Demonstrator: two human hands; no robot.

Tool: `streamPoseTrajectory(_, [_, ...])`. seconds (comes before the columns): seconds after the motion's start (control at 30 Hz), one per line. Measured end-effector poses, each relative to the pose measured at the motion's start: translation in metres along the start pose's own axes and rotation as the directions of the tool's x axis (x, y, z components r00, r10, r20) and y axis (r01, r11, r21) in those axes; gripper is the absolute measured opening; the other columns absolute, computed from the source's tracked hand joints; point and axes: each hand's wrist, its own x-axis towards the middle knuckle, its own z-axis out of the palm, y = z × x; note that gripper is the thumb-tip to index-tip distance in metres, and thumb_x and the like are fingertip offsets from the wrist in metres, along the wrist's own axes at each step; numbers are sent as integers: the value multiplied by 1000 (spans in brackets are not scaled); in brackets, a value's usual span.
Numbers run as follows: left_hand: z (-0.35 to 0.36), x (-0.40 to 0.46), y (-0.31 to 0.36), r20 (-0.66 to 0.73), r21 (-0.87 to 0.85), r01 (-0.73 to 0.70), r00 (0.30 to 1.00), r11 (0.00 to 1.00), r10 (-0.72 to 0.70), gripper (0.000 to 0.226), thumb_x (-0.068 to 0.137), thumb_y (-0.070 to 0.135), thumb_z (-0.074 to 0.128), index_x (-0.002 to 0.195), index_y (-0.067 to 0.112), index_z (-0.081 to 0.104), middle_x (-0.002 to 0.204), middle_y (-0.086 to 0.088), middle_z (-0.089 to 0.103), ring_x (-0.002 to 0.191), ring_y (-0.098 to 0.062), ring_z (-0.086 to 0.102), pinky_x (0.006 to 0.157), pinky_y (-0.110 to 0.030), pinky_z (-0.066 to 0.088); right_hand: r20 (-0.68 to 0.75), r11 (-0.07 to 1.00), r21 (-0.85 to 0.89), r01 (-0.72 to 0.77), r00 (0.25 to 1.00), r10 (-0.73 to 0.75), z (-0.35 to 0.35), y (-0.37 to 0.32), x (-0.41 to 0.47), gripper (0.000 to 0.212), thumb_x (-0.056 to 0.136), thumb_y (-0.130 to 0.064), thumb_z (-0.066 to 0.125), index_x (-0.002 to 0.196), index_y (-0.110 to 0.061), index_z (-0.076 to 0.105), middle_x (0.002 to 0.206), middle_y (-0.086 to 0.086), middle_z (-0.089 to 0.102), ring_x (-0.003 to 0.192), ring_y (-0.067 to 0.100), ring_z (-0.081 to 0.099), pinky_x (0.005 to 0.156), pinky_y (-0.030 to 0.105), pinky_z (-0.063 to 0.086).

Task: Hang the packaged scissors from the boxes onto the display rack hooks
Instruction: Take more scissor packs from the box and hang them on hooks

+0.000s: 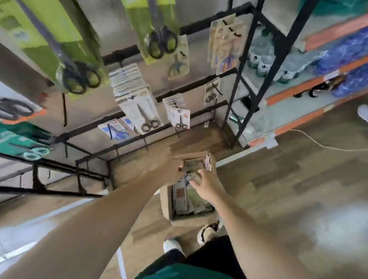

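1. Two hands reach down into an open cardboard box (166,201) standing on the wooden floor (285,180) at the foot of the display rack (134,138).
2. The left hand (168,168) has its fingers (179,168) curled onto a small stack of packaged scissors (193,165) at the far end of the box; the picture is too blurred to tell how firm the hold is.
3. The right hand (208,187) hovers just beside that stack, fingers spread and loosely bent over the packs; whether they touch is unclear.
4. More flat packs (180,196) lie along the inside of the box, nearer the person.
5. Hooks on the rack already carry green-carded scissors (160,40), white-carded scissors (141,111) and a smaller white pack (180,118).
6. A second shelf unit (350,27) to the right holds bottled water (262,57).
7. The person's shoes (171,245) stand close to the near end of the box.
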Motion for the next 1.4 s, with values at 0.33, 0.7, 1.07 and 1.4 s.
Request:
streamPoseTrajectory(0.33, [95, 89, 24, 195, 0, 71, 978, 997, -70, 30, 102, 28, 46, 122, 8, 53, 114, -10, 63, 105, -29, 61, 79, -30, 42, 72, 959, 180, -217, 976, 208, 72, 103, 80, 58, 98, -36, 58, 147, -12, 39, 144, 9, 46, 131, 26, 47, 104, 37, 43])
streamPoseTrajectory(0.7, [243, 218, -92, 420, 101, 5, 906, 995, -47, 24, 100, 28, 47, 109, 8, 56, 101, -11, 63, 90, -30, 63, 69, -33, 44, 162, 830, 367, -421, 907, 388, 227, 160, 197, 56, 97, -24, 60, 147, -9, 39, 149, 9, 41, 136, 27, 42, 108, 40, 38])
streamPoseTrajectory(1.07, [400, 333, -195, 554, 287, -276, 829, 917, 76, 32, 100, 31, 46, 128, 16, 52, 129, -8, 56, 122, -29, 50, 95, -45, 49, 192, 724, 350, -595, 802, 566, 402, 224, 338, 59, 91, -13, 63, 145, -7, 38, 142, 15, 46, 129, 30, 47, 104, 38, 43])
streamPoseTrajectory(1.4, [422, 356, -213, 444, 384, -258, 894, 886, 67, 46, 95, 12, 49, 140, 14, 40, 142, -14, 41, 133, -33, 34, 103, -43, 39, 178, 824, 290, -487, 873, 453, 465, 208, 366, 27, 99, -10, 42, 122, -16, 56, 119, 14, 59, 112, 36, 57, 80, 37, 44])
